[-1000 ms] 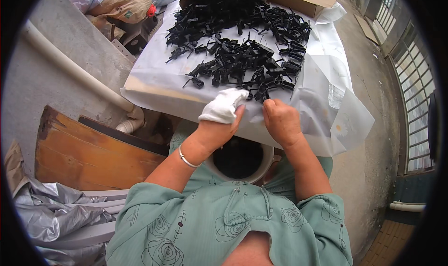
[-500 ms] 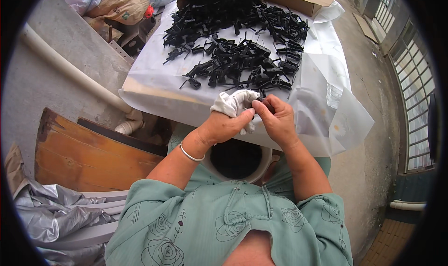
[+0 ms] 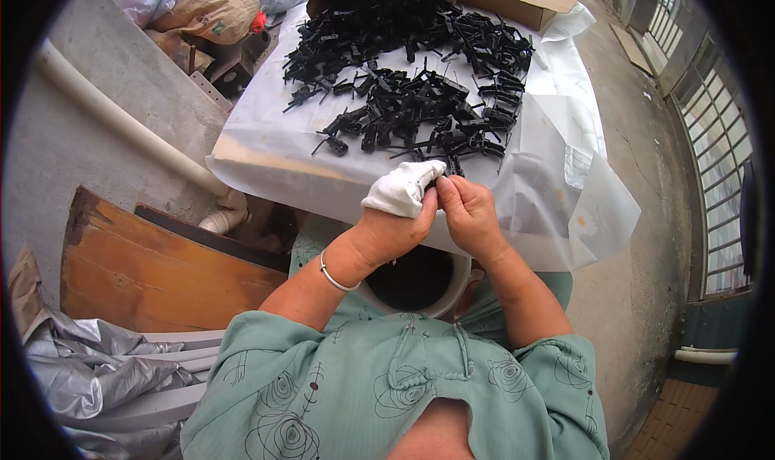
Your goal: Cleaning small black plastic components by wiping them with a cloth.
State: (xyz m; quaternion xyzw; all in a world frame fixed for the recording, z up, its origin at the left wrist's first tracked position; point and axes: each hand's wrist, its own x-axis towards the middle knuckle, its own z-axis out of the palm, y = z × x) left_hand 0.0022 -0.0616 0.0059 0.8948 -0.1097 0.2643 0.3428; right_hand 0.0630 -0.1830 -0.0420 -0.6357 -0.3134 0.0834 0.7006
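My left hand (image 3: 392, 232) is closed, its fingers covered by a white cloth (image 3: 400, 189). I cannot tell whether the cloth is wrapped round them or worn. Close against it, my right hand (image 3: 476, 219) pinches a small black plastic part (image 3: 433, 183), mostly hidden between the two hands. The thumbs nearly touch. Just beyond my fingers, a pile of black plastic parts (image 3: 412, 97) with thin projecting pins spreads over the white-covered table (image 3: 274, 141). Below my hands stands a pale bucket (image 3: 461, 278) with a dark inside.
An open cardboard box (image 3: 517, 0) lies at the table's far end. Clear plastic sheeting (image 3: 601, 210) hangs over the right edge. At left are a pale pipe (image 3: 129, 125), a brown wooden board (image 3: 153, 266) and silver sheeting (image 3: 121, 379). A barred window (image 3: 718, 169) is at right.
My left hand has turned, so the white cloth now lies smoother over its fingers. My right fingers have drawn closer together around the black part.
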